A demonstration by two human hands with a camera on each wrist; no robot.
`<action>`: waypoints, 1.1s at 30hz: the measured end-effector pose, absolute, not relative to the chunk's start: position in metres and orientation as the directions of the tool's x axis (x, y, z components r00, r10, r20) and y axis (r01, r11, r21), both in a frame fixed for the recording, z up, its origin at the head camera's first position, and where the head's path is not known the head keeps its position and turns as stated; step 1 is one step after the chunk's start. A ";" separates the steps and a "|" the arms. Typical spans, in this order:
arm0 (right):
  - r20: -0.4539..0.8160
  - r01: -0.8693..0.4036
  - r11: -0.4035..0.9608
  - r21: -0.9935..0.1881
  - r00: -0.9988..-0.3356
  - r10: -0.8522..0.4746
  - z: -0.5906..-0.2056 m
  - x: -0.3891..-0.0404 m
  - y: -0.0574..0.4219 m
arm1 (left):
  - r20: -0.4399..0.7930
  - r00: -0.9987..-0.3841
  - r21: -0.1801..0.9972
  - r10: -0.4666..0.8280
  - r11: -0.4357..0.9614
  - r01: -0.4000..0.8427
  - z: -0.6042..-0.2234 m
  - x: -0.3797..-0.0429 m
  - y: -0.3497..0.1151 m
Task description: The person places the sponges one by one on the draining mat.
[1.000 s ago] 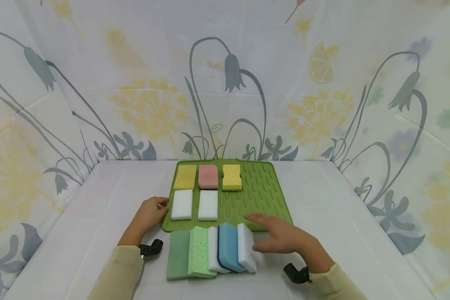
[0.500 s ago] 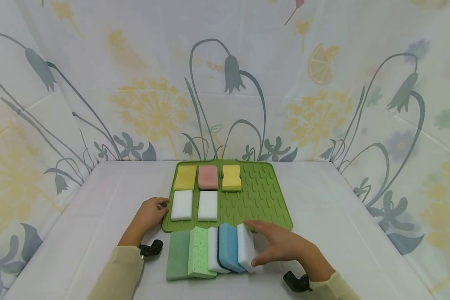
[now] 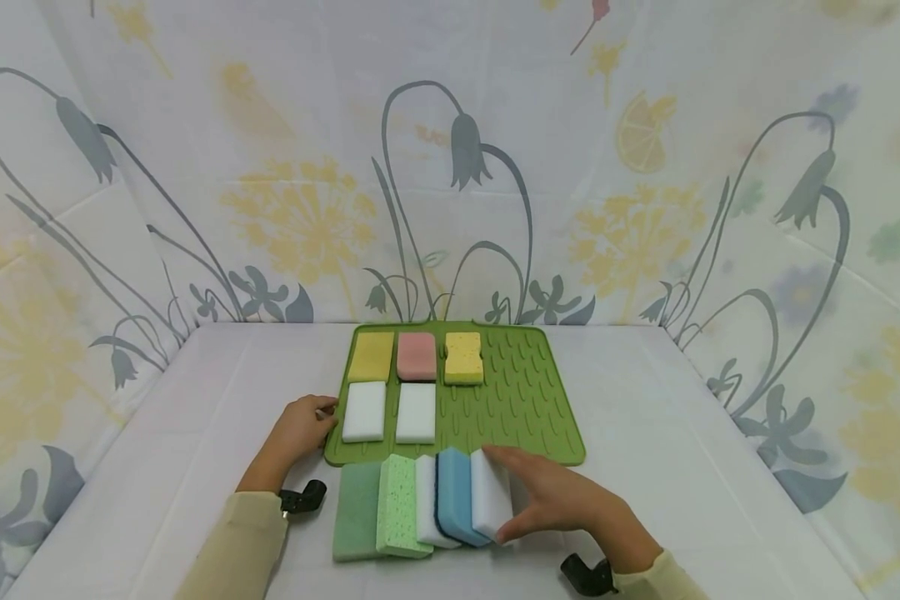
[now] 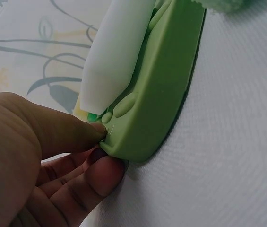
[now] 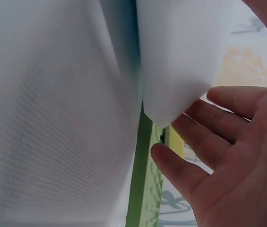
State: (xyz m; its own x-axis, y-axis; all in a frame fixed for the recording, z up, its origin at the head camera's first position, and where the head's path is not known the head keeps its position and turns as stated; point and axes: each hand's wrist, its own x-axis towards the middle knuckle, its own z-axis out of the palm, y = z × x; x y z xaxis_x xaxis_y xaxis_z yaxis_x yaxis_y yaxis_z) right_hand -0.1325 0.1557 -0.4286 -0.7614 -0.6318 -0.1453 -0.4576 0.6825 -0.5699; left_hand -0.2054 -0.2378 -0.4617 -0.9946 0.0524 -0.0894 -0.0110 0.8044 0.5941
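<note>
Right hand [image 3: 558, 493] has closed the gap to the rightmost white sponge [image 3: 490, 496], nearside of the green mat [image 3: 525, 408]; half open, it grips it between thumb and fingertips, so that piece seems under control; its foam looks smooth and square-edged (tilted beside the blue sponge [image 3: 457, 498]); left hand [image 3: 305, 425] pinches the mat's rubbery-looking, raised rim.

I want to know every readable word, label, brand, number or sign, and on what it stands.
None: no text is readable.
White floral fabric backdrop: printed plants, no letters.
Green rectangular ridged mat: raised bumps, no legible letters; blurred in the right wrist view.
White rectangular sponge at the right hand: no lettering visible.
Black curved device on the right wrist: too small to tell.
</note>
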 end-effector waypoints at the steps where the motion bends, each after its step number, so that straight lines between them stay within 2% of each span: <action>1: -0.142 -0.462 0.683 -0.566 -0.761 -0.633 -0.429 -0.132 0.155 | -0.089 -0.995 0.593 0.053 0.805 -0.010 -0.462 -0.205 -0.238; 14: -0.152 -0.470 0.706 -0.530 -0.766 -0.624 -0.426 -0.131 0.155 | -0.059 -0.996 0.580 0.062 0.815 0.016 -0.460 -0.204 -0.237; 21: -0.094 -0.504 0.690 -0.519 -0.769 -0.632 -0.423 -0.136 0.160 | -0.064 -0.996 0.577 0.059 0.817 0.011 -0.460 -0.204 -0.237; 33: -0.071 -0.528 0.671 -0.520 -0.756 -0.650 -0.412 -0.151 0.162 | -0.074 -0.996 0.592 0.054 0.806 -0.001 -0.461 -0.205 -0.237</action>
State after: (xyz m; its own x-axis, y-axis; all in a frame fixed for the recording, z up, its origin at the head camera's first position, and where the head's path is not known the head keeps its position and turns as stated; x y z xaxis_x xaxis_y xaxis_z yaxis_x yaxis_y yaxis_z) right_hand -0.1506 0.1619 -0.4120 -0.7564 -0.6502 -0.0711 -0.5279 0.6711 -0.5205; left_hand -0.2055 -0.2373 -0.4615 -0.9958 0.0536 -0.0740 -0.0006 0.8062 0.5916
